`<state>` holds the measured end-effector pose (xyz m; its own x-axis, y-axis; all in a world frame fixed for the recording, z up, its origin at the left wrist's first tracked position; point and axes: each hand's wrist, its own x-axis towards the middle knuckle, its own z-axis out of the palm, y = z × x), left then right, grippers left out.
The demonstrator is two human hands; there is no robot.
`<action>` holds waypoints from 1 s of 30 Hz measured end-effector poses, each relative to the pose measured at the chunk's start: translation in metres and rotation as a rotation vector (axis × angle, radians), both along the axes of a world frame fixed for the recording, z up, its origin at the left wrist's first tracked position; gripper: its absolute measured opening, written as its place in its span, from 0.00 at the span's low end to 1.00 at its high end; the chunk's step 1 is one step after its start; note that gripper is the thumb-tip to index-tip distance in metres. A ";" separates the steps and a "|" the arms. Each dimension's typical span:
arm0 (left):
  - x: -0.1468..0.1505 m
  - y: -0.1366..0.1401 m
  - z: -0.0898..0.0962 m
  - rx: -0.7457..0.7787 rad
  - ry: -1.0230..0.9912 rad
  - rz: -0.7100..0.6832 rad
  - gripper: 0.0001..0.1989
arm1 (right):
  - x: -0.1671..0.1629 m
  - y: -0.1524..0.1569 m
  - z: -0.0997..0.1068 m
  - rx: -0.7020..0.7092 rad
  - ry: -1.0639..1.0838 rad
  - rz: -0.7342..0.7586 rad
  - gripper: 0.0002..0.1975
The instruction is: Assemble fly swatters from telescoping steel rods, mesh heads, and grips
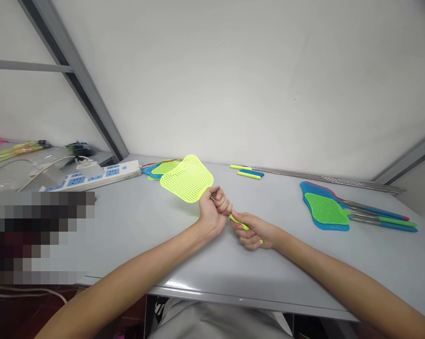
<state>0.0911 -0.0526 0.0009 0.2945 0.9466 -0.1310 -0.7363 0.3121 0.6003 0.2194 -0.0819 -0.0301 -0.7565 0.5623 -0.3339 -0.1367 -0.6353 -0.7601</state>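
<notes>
A yellow-green fly swatter [187, 180] is held over the table, its perforated head tilted up to the left. My left hand [215, 209] is closed around its metal rod, close to the head. Around the yellow-green handle grip [244, 225] at the other end, the fingers of my right hand [253, 231] are wrapped. Both hands are close together, with only a short bit of rod showing between them. My fingers hide most of the rod.
Several assembled swatters [327, 209] lie at the right. Loose handle grips [249, 174] and metal rods [325, 178] lie along the wall. More swatter heads [163, 168] are at the back left beside a power strip [102, 175]. The grey table's front edge [255, 303] runs near my body.
</notes>
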 end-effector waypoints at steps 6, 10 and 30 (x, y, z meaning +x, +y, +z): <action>0.000 0.001 0.000 -0.015 -0.031 -0.007 0.14 | 0.003 0.003 -0.002 -0.029 0.051 0.030 0.17; 0.000 0.000 -0.001 0.026 -0.024 -0.001 0.14 | 0.003 0.003 -0.002 -0.040 0.055 0.039 0.17; 0.001 -0.004 0.001 0.253 0.223 0.104 0.17 | 0.000 -0.002 -0.001 0.100 0.043 -0.084 0.16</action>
